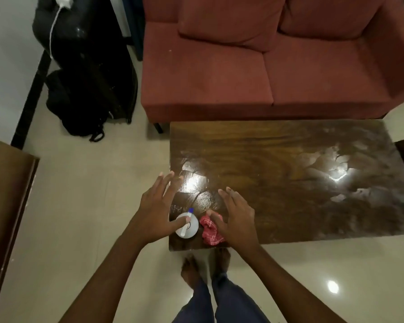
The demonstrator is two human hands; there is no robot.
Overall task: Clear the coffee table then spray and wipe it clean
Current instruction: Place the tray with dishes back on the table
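While both hands sit over the counter's point(289, 157) near-left corner, neither grips anything. Left hand point(155, 210): fingers point(165, 183) straight and spread, thumb lying across the top of the white spray bottle point(193, 230); can't tell if it actually touches. Right hand point(238, 220): fingers point(229, 195) straight, close together, thumb over the edge of the red checked cloth point(209, 234); contact unclear as well. Bottle stands upright on that corner, blue nozzle pointing away from the person. Cloth lies crumpled just beside it on the right, near the front edge. Counter top shows wet-looking streaks and two light glares. Red sofa point(243, 73) behind the counter, black bags point(89, 85) on the tiled floor point(103, 206) left of it, brown furniture point(7, 194) at far left. Bare feet point(191, 269) below the counter edge.
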